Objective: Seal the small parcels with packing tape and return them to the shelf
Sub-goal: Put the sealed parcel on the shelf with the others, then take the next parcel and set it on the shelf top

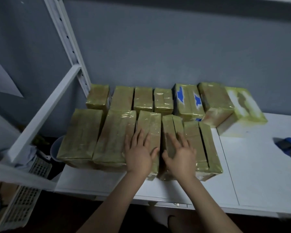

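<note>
Several small parcels wrapped in glossy yellowish-brown tape stand in two rows on a white shelf [259, 174]. My left hand [139, 153] lies flat with spread fingers on top of a front-row parcel [151, 125]. On the neighbouring front-row parcel [170, 125] my right hand [181, 154] rests flat, thumb pointing toward the gap between the two. One back-row parcel [188, 100] shows blue patches through torn tape. At the back right a paler parcel [244, 110] lies at an angle.
A white shelf upright [65, 42] and a slanted crossbar [44, 113] rise at the left. A blue and yellow object [289, 147] lies on the shelf at the right edge. A white lattice crate [23, 195] and a grey bucket [55, 148] sit below left.
</note>
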